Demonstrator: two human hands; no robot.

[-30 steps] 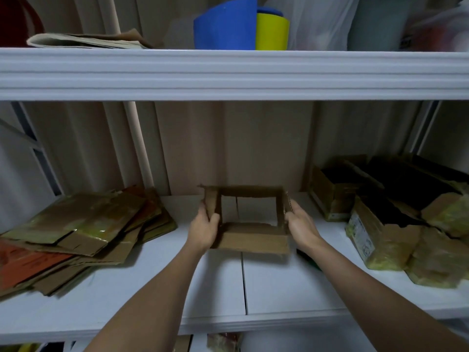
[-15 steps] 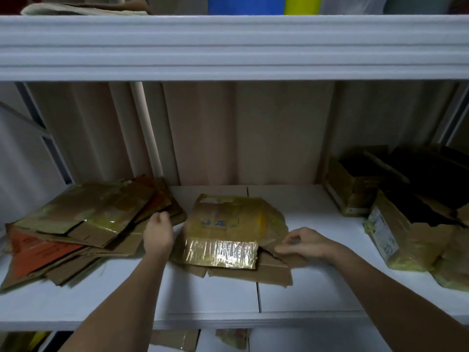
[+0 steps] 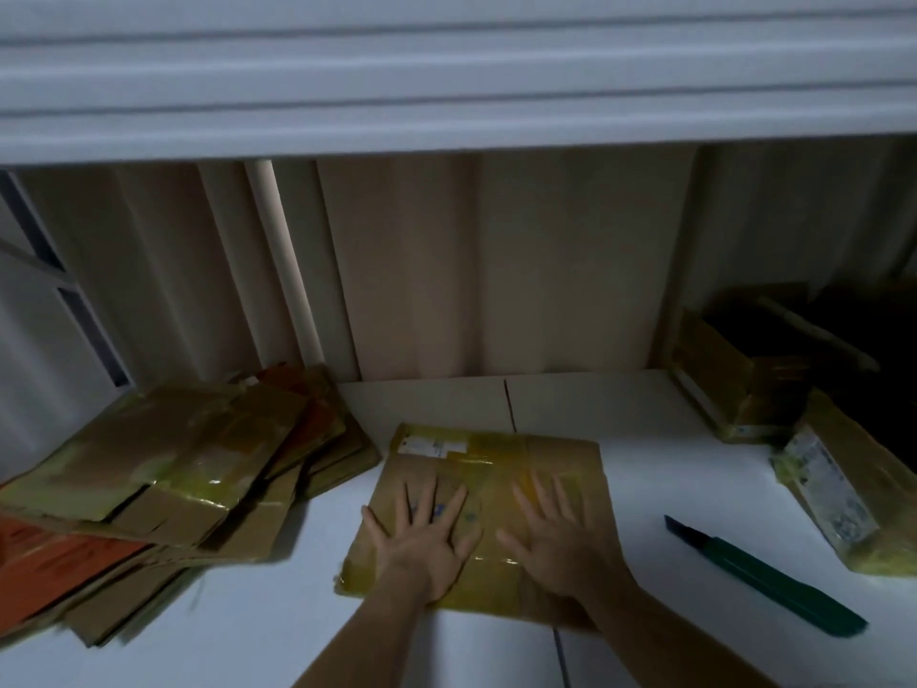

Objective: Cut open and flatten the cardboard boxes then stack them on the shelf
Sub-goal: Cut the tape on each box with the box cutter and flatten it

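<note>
While pressing flat on the flattened box (image 3: 496, 494) mid-shelf (image 3: 694, 454), both hands, left (image 3: 422, 533) and right (image 3: 556, 533), spread wide, palms down, pinching nothing. Could spring back up at the taped folds once let go, then slide off a lopsided pile. Green box cutter (image 3: 764, 576) parked near the right forearm, blade end out, so easy to nick or knock off the edge. Count: one flattened box under the hands, one messy stack of flats (image 3: 163, 489) at left (too overlapped to number), at least two uncut boxes (image 3: 739, 384) at right, one cutter.
</note>
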